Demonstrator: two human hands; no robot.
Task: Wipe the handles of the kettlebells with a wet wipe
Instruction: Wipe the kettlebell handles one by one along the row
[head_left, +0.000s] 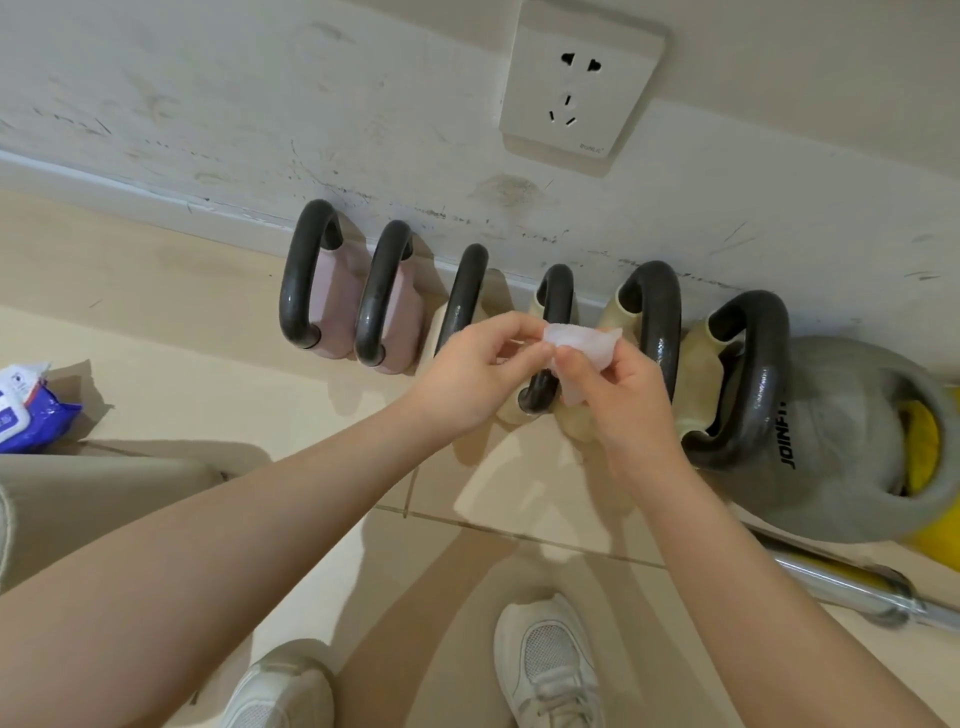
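Note:
Several kettlebells with dark handles stand in a row along the wall: two pink ones (332, 301) at the left, cream ones (696, 364) in the middle, and a big grey kettlebell (852, 441) at the right. A white wet wipe (582, 343) is bunched between my two hands, above the fourth dark handle (556, 301). My left hand (483, 364) pinches the wipe's left edge. My right hand (618, 400) grips its right side and lower part. The handles glisten in places.
A blue pack of wet wipes (31, 410) lies on the floor at the far left. A wall socket (576, 88) sits above the row. A chrome bar (852, 587) lies on the tiles at the right, beside something yellow (924, 441). My white shoes (545, 665) are below.

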